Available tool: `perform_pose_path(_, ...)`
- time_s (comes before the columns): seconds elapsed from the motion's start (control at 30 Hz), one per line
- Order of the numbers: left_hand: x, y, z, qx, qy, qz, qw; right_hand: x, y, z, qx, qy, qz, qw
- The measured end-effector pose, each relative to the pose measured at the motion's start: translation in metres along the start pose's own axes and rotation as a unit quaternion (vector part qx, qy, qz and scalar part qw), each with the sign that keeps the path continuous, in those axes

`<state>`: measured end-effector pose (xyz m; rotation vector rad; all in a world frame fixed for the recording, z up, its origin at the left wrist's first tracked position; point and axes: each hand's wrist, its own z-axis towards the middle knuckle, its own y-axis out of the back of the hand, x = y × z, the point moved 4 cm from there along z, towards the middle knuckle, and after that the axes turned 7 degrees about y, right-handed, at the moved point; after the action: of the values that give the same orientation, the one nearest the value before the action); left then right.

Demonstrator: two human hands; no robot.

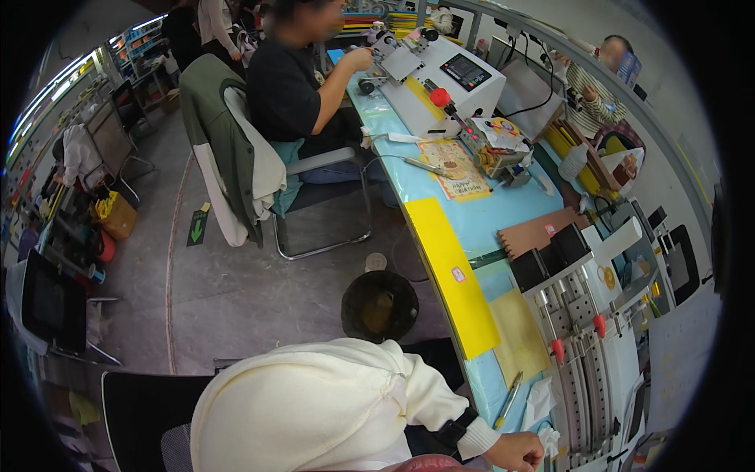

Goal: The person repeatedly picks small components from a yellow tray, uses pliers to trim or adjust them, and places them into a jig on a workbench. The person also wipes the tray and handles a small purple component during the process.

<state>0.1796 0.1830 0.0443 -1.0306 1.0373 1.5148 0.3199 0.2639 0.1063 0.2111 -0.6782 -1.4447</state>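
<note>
My left hand (pixel 515 452), at the end of a white sleeve with a black band at the wrist, is at the lower edge of the picture beside the blue-covered bench (pixel 489 385). Its fingers are curled closed; whether anything is inside them is hidden. Crumpled white tissue (pixel 540 401) lies just beyond the hand. Near it rests a slim pen-like tool (pixel 510 400) with a yellowish end, below a tan sheet (pixel 521 334). To the right stands a machine with long grey slotted rails (pixel 578 370) and red knobs. My right hand is not in view.
A long yellow board (pixel 452 275) lies along the bench edge. A black bin (pixel 380 307) stands on the floor. Farther along, a seated person (pixel 287 79) works at a white machine (pixel 448 79) with a screen. An illustrated card (pixel 450 167) and a brown toothed board (pixel 539 232) lie nearby.
</note>
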Motion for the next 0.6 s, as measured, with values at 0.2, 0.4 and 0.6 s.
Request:
perform_pose_path(0.2, -0.033, -0.019, -0.017, -0.014, 0.022, -0.218, 0.976, -0.011, 0.002, -0.002, 0.02, 0.115, 0.039, 0.992)
perform_pose_path(0.4, -0.048, -0.007, -0.022, 0.061, 0.091, -0.315, 0.943, -0.004, 0.026, -0.03, 0.05, -0.031, -0.003, 0.998)
perform_pose_path(0.6, -0.067, 0.024, -0.028, 0.143, 0.136, -0.367, 0.909, 0.029, 0.048, -0.03, 0.09, -0.13, 0.017, 0.987)
